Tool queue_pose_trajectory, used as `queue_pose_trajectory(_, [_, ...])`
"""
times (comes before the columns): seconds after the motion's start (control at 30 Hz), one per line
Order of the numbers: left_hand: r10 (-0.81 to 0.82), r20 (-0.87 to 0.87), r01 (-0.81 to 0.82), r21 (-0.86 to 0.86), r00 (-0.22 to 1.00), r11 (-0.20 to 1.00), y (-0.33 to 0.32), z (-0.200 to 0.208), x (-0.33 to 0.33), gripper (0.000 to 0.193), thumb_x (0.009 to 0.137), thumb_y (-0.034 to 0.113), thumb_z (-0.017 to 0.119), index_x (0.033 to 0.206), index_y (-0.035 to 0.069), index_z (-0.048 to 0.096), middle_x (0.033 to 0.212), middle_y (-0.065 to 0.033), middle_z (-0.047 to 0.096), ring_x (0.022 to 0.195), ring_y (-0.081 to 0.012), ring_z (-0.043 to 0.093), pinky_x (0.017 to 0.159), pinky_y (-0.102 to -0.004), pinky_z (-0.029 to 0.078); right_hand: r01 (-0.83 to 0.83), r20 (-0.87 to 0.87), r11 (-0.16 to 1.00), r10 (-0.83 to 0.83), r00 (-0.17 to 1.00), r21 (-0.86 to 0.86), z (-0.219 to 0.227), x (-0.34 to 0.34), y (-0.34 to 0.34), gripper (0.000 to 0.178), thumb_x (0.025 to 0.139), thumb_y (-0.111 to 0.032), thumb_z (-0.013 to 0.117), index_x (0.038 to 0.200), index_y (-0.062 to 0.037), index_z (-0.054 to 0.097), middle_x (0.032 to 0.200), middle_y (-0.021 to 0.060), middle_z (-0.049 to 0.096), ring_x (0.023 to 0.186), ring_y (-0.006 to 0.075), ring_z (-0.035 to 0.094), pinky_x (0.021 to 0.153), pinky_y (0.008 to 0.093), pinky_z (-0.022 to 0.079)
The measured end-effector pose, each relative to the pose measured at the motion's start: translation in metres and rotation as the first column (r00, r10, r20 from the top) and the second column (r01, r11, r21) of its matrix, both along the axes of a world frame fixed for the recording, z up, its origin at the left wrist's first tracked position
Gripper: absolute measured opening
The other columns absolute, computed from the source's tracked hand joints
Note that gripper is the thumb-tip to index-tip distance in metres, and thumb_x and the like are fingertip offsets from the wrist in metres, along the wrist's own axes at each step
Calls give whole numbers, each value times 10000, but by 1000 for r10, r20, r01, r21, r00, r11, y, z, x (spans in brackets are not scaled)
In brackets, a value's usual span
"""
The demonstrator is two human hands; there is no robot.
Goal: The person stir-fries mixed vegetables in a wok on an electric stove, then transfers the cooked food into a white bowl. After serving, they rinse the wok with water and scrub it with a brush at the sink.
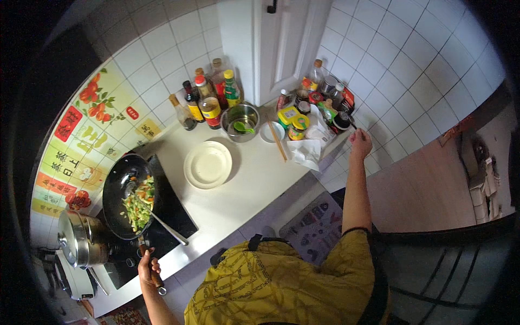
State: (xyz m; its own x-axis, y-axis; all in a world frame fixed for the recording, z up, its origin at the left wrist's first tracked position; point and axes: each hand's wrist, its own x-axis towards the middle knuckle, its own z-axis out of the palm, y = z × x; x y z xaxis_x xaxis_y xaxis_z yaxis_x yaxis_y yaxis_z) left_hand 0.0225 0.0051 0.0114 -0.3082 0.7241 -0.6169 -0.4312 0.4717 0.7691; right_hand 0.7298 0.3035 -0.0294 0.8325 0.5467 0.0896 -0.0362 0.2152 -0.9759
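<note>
My left hand [148, 267] is wrapped round the brown handle of a black wok [115, 201] on the stove at the left. Chopped vegetables [138, 208], green, pale and orange, lie in the wok. A metal spatula [162, 222] rests in it, its long handle leaning out over the rim toward me. At the right, my outstretched right hand [360, 143] is closed at the counter's end. From its fingers a thin dark handle [353, 125] points toward a dark round container [342, 120]; what it belongs to is too small to make out.
A cream plate [208, 165] sits mid-counter. Behind it are a steel pot [240, 122] with a green spoon, several sauce bottles [209, 103], a white bowl [272, 132] and chopsticks [278, 142]. Jars and packets crowd the right corner. A lidded steel pot [81, 238] stands beside the wok.
</note>
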Motion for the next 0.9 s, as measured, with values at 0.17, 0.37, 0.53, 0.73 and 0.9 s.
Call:
queue_pose_trajectory(0.17, [31, 34, -31, -23, 999, 999, 6, 1, -1, 335, 867, 361, 517, 1061, 88, 496, 493, 33, 354, 380, -64, 333, 325, -210, 294, 187, 461, 941, -38, 887, -282, -94, 100, 70, 223, 737, -217, 674, 865, -37, 636, 742, 80, 630, 667, 202, 612, 605, 315, 491])
queue_pose_trajectory(0.37, [20, -9, -20, -48, 1000, 999, 3, 3, -8, 340, 861, 364, 531, 1074, 100, 497, 485, 29, 363, 373, -71, 327, 325, -217, 287, 186, 534, 813, 174, 827, -552, -113, 90, 89, 265, 774, -180, 653, 966, -9, 590, 720, 100, 605, 599, 188, 605, 512, 302, 481])
queue_pose_trajectory(0.53, [108, -37, -111, -81, 993, 991, -16, 2, 0, 346, 875, 373, 501, 1089, 101, 495, 475, 35, 358, 362, -57, 328, 312, -206, 272, 239, 603, 825, 147, 784, -512, -63, 21, 46, 401, 754, -271, 672, 1052, -38, 538, 803, 89, 592, 701, 231, 583, 616, 356, 457])
queue_pose_trajectory(0.73, [130, 127, -120, -83, 983, 989, 6, 4, 5, 305, 863, 424, 503, 995, 152, 537, 500, 22, 439, 347, -54, 402, 278, -185, 336, -669, 235, 726, 686, 688, -160, -63, -161, -20, 161, 783, -22, 575, 943, -26, 564, 755, 20, 577, 652, 94, 541, 560, 248, 447])
queue_pose_trajectory(0.9, [113, 158, -107, -46, 981, 993, 4, 1, 1, 208, 872, 263, 496, 977, 98, 566, 648, -15, 545, 472, -87, 516, 361, -220, 430, -906, 439, 242, 896, 71, -347, 39, -323, -94, 204, 773, -159, 635, 938, -54, 575, 756, 75, 592, 653, 168, 579, 594, 304, 465])
